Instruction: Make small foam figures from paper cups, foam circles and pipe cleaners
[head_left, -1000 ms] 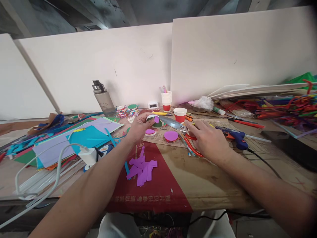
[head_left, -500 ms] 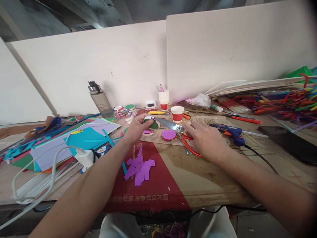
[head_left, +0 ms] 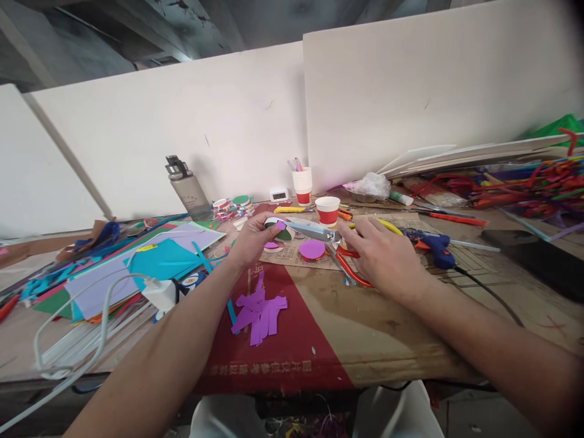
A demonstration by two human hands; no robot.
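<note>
My left hand (head_left: 253, 240) pinches a small round ring (head_left: 279, 230), white on the rim with a green face and a scrap of purple at its top edge, and holds it just above the counter (head_left: 387, 328), a little behind the purple disc (head_left: 312, 249) that lies flat on the printed cardboard. My thumb and fingers close around the ring's rim, so the grip is a light clasp, not a squeeze.

My right hand (head_left: 381, 258) is wrapped about the red handles of the scissors (head_left: 319, 231), whose steel blades point left and reach the ring's right edge; whether they touch the purple scrap I cannot tell.

I judge the ring to be cut from a paper cup, so very light and thin-walled: it will buckle if I press across it. The rim, held edge to edge with soft pressure, is the place to take it, leaving the face free. The purple scrap looks like soft foam or paper, limp and easily torn. The scissors are the only stiff, weighty thing in play, best held by the loops.

Just left of the purple disc sits a second small ring with a purple face (head_left: 272, 246). Nearer to me than the disc lie purple strips (head_left: 260, 310). Behind the disc stands a red and white paper cup (head_left: 327, 211), and right of it a blue glue gun (head_left: 433, 246).
</note>
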